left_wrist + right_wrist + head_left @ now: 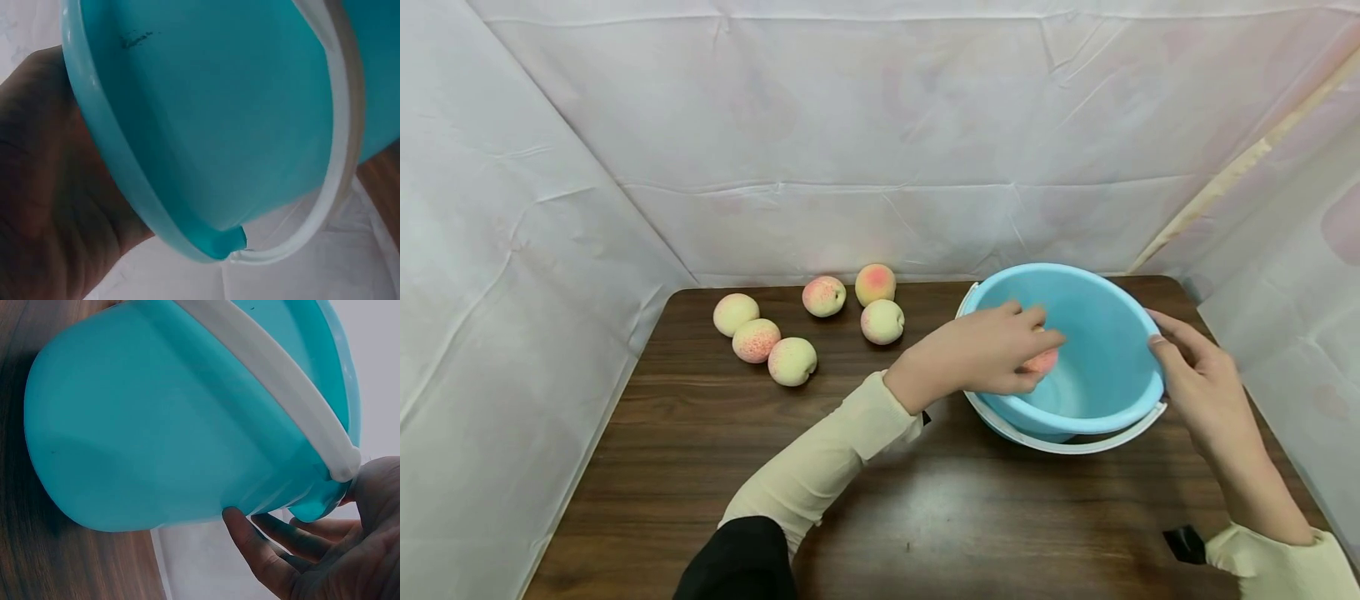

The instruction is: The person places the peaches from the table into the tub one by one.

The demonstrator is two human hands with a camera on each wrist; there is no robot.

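Observation:
A light blue bucket (1105, 342) with a white handle (1078, 447) stands at the right of the table. My left hand (988, 346) reaches over the bucket's left rim, fingers curled round a pinkish peach (1042, 362) at the opening. That peach is mostly hidden by the fingers. In the left wrist view, the left hand (44, 194) overlaps the bucket's rim. On the far side, my right hand (1210, 383) grips the right rim, thumb on top. The right wrist view shows the right hand's fingers (294, 537) along the bucket's outer wall, near the handle's end.
Three peaches lie in a slanting row at the left, among them a speckled one (756, 341). Another group sits farther back, including a pale peach (882, 322). White sheeting (850, 125) walls the back and sides of the dark wooden table (700, 467).

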